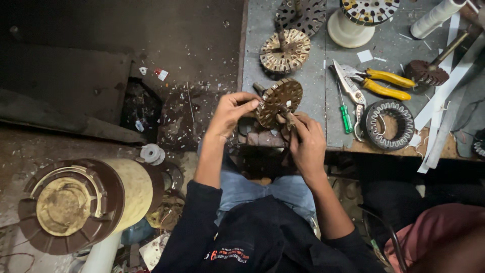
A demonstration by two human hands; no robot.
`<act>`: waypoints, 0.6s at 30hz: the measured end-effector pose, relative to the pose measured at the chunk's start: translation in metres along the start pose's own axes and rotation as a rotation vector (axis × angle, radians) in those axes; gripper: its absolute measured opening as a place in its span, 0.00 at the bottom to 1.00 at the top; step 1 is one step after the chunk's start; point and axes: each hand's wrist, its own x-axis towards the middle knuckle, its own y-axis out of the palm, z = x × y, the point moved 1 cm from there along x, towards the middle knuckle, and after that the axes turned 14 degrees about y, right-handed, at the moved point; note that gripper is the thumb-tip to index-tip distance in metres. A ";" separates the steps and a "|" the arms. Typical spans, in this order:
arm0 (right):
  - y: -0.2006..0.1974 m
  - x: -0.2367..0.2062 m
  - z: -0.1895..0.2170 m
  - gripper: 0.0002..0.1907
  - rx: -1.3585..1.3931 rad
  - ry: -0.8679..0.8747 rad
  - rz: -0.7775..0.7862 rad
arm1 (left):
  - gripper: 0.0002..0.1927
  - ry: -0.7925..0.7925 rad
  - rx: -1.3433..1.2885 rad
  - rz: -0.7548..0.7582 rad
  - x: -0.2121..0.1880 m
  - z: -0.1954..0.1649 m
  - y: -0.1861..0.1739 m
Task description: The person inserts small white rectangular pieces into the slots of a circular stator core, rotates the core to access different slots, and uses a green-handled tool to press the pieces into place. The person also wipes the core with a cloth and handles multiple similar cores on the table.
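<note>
A round brown slotted stator core on a shaft is held tilted over the near edge of the grey workbench. My left hand grips its left rim with thumb and fingers. My right hand holds the core's lower right side at the shaft end, fingers closed around it. Both forearms in dark sleeves come up from the bottom of the view.
On the bench lie another stator core, yellow-handled pliers, a green screwdriver, a wound ring stator, a white stand and paper strips. A cream and brown fan motor housing sits on the littered floor at left.
</note>
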 end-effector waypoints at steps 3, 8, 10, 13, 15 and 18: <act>-0.001 0.000 0.001 0.20 0.008 0.005 -0.002 | 0.13 -0.023 -0.003 0.031 0.003 0.006 -0.006; 0.003 -0.001 -0.001 0.20 0.007 0.013 0.001 | 0.14 0.058 0.069 0.092 0.004 0.014 -0.003; 0.001 -0.001 -0.005 0.20 0.024 0.020 0.024 | 0.14 0.155 0.365 -0.147 0.006 0.006 0.003; -0.013 0.003 -0.013 0.18 0.091 0.093 0.026 | 0.17 0.234 0.568 -0.333 0.000 -0.018 0.021; -0.026 0.011 -0.018 0.14 0.155 0.204 -0.046 | 0.18 0.348 0.631 -0.273 -0.002 -0.035 0.038; -0.024 0.025 -0.013 0.21 0.212 0.136 -0.145 | 0.18 0.465 0.702 -0.051 -0.007 -0.047 0.070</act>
